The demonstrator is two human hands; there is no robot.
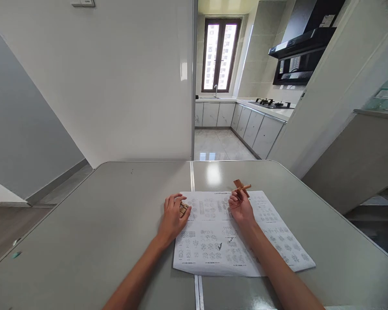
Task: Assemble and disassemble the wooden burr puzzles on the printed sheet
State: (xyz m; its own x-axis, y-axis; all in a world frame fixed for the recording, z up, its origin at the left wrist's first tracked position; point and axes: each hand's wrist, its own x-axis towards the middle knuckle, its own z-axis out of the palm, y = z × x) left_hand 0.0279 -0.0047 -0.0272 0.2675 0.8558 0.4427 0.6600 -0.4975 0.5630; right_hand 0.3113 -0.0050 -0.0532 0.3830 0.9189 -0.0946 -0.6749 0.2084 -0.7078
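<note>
A printed sheet with rows of small line drawings point(210, 234) lies on the table. Over its left edge, my left hand point(173, 215) curls its fingers around a small wooden assembly point(183, 209), partly hidden by the hand. Above the sheet's upper middle, my right hand point(242, 209) is closed on small wooden pieces. One is a flat brown strip point(238, 184); a thin stick point(245, 187) crosses it. How these two join is too small to tell. Two small dark marks or bits show on the sheet, lower middle.
The grey table point(116, 241) has a pale seam down its middle. A small green object point(16, 255) lies near the left edge, with a tiny whitish one point(16, 242) beyond it. A white wall stands behind the table, and a kitchen opens at the back right.
</note>
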